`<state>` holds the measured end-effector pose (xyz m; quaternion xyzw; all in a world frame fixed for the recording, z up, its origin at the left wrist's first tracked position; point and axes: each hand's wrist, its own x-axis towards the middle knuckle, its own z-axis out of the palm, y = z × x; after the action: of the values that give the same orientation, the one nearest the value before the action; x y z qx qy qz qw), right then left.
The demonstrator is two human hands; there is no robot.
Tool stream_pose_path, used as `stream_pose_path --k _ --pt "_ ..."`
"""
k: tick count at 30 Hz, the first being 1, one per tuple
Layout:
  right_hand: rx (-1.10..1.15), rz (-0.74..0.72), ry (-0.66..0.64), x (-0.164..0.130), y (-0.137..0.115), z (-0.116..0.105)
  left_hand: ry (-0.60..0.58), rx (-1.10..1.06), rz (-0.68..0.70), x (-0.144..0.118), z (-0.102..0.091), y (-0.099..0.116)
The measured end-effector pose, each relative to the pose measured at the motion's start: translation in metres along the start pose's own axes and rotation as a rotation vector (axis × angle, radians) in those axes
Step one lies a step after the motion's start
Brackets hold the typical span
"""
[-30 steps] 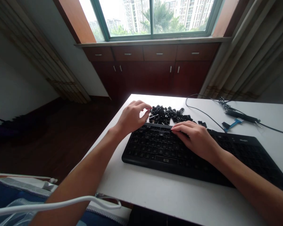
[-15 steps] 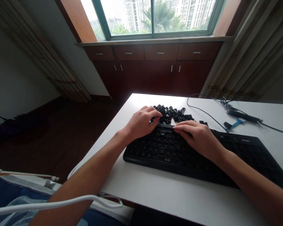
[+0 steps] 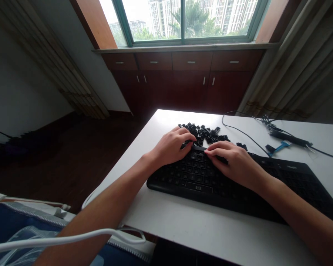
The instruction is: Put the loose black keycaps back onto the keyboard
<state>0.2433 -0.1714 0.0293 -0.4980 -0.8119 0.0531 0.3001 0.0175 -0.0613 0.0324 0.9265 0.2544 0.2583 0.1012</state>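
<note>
A black keyboard [image 3: 180,188] lies on the white table, most of its keycaps off and its wide space bar [image 3: 198,187] still fitted. Over its far left edge, my left hand [image 3: 173,146] has thumb and fingers pinched together. Whatever sits between those fingertips is too small to make out. My right hand [image 3: 233,159] rests over the middle of the keyboard, its thumb and fingertips closed at the far key row; their content is hidden. Just behind the keyboard, a pile of loose black keycaps [image 3: 202,133] lies near both hands.
On the table's right are a blue brush [image 3: 281,146], a black rod-shaped tool [image 3: 290,138] and a dark cable [image 3: 241,130]. A white tube [image 3: 100,232] crosses the lower left. Cabinets [image 3: 174,85] stand beyond the table [image 3: 166,214].
My left hand has shifted slightly right along the keyboard's far edge, closer to my right hand. The right hand stays at the same keys. The whole view has moved a little.
</note>
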Motion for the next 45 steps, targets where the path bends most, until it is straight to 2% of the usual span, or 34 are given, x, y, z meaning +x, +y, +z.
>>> stream_pose_path --k 6,14,22,28,36,41,45 --pt "0.130 0.185 0.043 -0.001 0.000 -0.003 0.005 -0.085 -0.010 0.002 0.002 0.006" --pt "0.179 0.292 0.124 0.001 -0.001 -0.006 -0.016 -0.235 -0.105 0.010 0.006 0.019" --pt "0.105 0.270 0.232 -0.006 0.006 -0.019 -0.202 -0.380 -0.178 0.033 0.017 0.016" --pt "0.074 0.274 0.308 -0.009 0.016 -0.032 -0.244 -0.419 -0.182 0.036 0.017 0.015" --pt "0.095 0.375 0.437 -0.010 0.034 -0.050 -0.276 -0.242 -0.244 0.039 0.017 0.014" --pt "0.088 0.407 0.456 -0.010 0.037 -0.054 -0.327 -0.173 -0.261 0.041 0.014 0.015" --pt "0.042 0.395 0.457 -0.009 0.036 -0.060 -0.313 -0.151 -0.247 0.040 0.015 0.015"
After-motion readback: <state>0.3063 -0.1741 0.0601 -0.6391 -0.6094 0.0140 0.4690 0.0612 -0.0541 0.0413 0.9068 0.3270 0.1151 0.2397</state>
